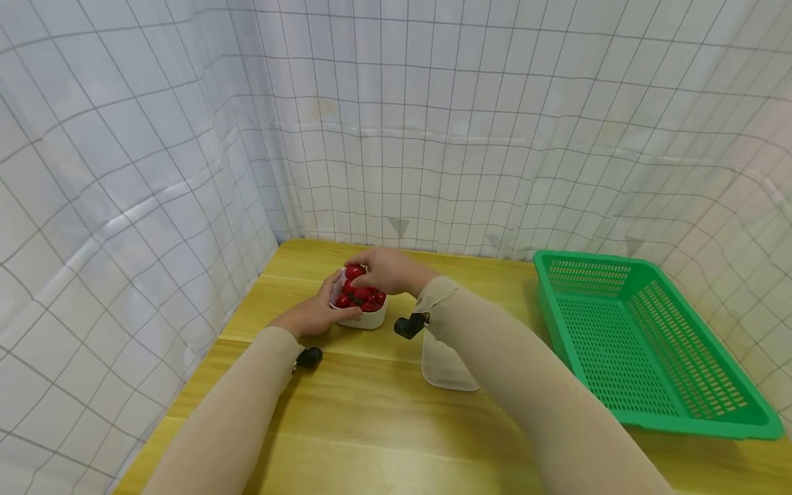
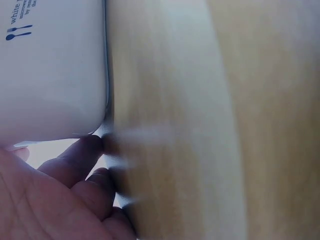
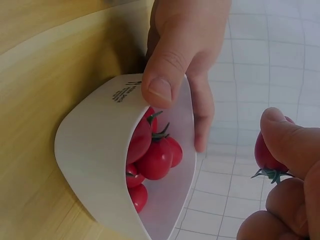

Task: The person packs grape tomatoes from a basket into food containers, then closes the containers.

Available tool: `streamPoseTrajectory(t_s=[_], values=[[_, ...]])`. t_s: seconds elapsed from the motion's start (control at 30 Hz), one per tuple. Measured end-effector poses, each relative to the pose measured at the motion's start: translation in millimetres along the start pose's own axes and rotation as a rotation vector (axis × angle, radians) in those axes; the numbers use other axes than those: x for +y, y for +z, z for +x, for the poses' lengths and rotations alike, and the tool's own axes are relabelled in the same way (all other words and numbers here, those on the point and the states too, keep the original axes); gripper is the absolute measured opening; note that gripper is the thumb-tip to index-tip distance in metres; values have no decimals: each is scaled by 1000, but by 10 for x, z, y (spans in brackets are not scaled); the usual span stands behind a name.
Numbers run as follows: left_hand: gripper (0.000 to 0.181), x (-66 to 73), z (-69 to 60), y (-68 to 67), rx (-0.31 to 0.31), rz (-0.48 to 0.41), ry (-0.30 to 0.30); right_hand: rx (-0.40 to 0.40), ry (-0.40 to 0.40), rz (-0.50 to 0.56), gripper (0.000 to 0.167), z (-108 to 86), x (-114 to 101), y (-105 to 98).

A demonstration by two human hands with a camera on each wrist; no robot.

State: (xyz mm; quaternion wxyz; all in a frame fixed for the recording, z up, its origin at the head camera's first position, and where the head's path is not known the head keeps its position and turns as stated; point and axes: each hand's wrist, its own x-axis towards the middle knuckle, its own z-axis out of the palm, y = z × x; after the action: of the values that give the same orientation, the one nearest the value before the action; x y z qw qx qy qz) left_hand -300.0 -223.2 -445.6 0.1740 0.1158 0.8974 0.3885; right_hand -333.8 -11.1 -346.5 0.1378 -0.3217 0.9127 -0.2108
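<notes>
A white plastic food container (image 1: pixel 366 320) with rounded corners stands on the table, holding several red cherry tomatoes (image 3: pixel 156 161) with green stems. My left hand (image 1: pixel 314 315) grips its left side, the thumb over the near rim and the fingers along the outer wall. Dark print with a fork and spoon (image 2: pixel 19 33) marks the container's side in the left wrist view. Above the container, my right hand (image 1: pixel 391 270) pinches one cherry tomato (image 3: pixel 266 154) between thumb and fingers, its green stem pointing away from the fingertips. That tomato is apart from the others.
A flat translucent lid (image 1: pixel 448 368) lies on the wooden table (image 1: pixel 346 419), partly under my right forearm. At the right stands a green plastic basket (image 1: pixel 559 330) with slotted walls. White grid-patterned curtains (image 1: pixel 433 137) hang behind and at both sides.
</notes>
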Motion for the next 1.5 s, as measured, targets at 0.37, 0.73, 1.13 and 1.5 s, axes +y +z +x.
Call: streamPoseTrajectory(t_s=[0.37,0.73,1.13,1.5], values=[[122,-5,16,9,-4,-9,-4,-16,-19,-16,52,-3,-27,24],[123,-19,53,32,2,36,-34,40,-4,-60,52,-456,9,-418],[119,-16,71,16,12,44,-20,150,178,-41,50,-1654,908,-1072],[120,-47,89,16,10,57,-17,108,335,-41,54,-2784,1956,-1007]])
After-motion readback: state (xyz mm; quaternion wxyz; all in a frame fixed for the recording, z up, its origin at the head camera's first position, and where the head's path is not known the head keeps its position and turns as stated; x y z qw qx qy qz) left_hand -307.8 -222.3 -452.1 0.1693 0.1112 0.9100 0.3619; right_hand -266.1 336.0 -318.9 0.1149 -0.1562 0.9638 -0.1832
